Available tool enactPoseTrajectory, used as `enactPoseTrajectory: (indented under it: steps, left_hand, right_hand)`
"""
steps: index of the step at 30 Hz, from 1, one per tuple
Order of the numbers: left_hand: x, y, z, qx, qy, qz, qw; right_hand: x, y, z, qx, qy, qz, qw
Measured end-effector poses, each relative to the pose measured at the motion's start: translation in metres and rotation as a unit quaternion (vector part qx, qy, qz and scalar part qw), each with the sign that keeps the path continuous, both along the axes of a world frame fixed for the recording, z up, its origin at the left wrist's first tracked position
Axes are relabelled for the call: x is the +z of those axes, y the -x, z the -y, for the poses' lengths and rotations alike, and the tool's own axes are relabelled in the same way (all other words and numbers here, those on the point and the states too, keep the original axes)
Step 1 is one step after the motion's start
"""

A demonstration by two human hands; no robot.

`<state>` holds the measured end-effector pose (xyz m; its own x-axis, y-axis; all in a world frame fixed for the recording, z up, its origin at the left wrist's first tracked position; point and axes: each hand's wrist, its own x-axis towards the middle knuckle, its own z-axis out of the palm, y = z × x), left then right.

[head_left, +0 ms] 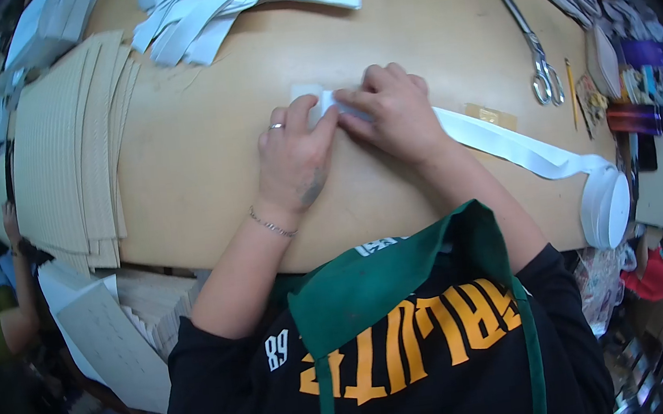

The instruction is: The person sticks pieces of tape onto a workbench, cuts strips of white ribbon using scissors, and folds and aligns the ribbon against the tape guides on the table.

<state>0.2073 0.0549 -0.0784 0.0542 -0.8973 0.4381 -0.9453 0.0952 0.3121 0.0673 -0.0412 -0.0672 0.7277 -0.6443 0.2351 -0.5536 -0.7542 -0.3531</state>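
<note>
A long white strip (504,145) runs across the table from a white roll (605,207) at the right edge to my two hands. My left hand (294,147), with a ring and a bracelet, pinches the strip's end near a small pale piece lying flat on the table. Close beside it my right hand (393,114) has its fingers bent and pressed on the same strip. The fingertips of both hands nearly meet, and the strip is partly hidden under them.
Cut white strips (243,4) are heaped at the top. Beige sheets (67,147) are stacked at the left. Scissors (534,49), a pencil (572,94) and a tape-like brown piece (491,116) lie at the right. People (7,301) (651,273) are at both far sides.
</note>
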Motion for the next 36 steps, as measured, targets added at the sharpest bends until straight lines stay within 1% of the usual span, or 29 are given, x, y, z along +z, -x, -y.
enactPoseTrajectory:
  steps: [2, 5, 8, 10, 11, 13, 15, 18, 21, 23, 26, 32, 36]
  left_hand:
    - [0.006, -0.003, 0.002, -0.029, -0.021, 0.077, 0.996]
    - [0.020, -0.002, 0.013, -0.093, 0.000, 0.182, 0.979]
    - [0.026, -0.001, 0.021, -0.161, -0.028, 0.225, 0.961]
    - [0.031, 0.000, 0.022, -0.180, -0.125, 0.236, 0.947]
    - [0.033, 0.000, 0.023, -0.187, -0.174, 0.240, 0.937]
    - [0.034, 0.001, 0.025, -0.190, -0.179, 0.245, 0.934]
    - [0.035, 0.001, 0.026, -0.190, -0.175, 0.247, 0.934]
    - [0.036, 0.001, 0.029, -0.191, -0.166, 0.242, 0.937]
    - [0.039, 0.001, 0.033, -0.197, -0.189, 0.214, 0.938]
    - [0.040, 0.002, 0.034, -0.189, -0.220, 0.184, 0.939]
    - [0.065, 0.020, 0.037, -0.173, -0.320, 0.169, 0.916]
    - [0.083, 0.047, 0.052, -0.187, -0.437, 0.231, 0.849]
    - [0.083, 0.051, 0.057, -0.177, -0.462, 0.246, 0.833]
  right_hand:
    - [-0.001, 0.002, 0.002, -0.005, -0.004, 0.008, 1.000]
    - [-0.001, 0.003, 0.001, -0.013, 0.004, 0.000, 1.000]
    - [0.011, 0.014, 0.007, -0.025, -0.077, -0.076, 0.994]
    - [0.026, 0.029, 0.014, -0.021, -0.143, -0.127, 0.981]
    - [0.033, 0.042, 0.020, -0.030, -0.172, -0.125, 0.977]
    - [0.040, 0.075, 0.032, -0.043, -0.230, -0.122, 0.964]
    - [0.043, 0.115, 0.040, -0.055, -0.276, -0.057, 0.958]
    - [0.048, 0.156, 0.054, -0.121, -0.321, -0.079, 0.936]
    - [0.044, 0.169, 0.057, -0.174, -0.312, -0.107, 0.928]
    - [0.041, 0.168, 0.056, -0.187, -0.312, -0.109, 0.925]
    - [0.039, 0.165, 0.057, -0.191, -0.306, -0.122, 0.925]
    - [0.045, 0.155, 0.062, -0.194, -0.290, -0.184, 0.919]
    - [0.046, 0.154, 0.064, -0.200, -0.303, -0.196, 0.911]
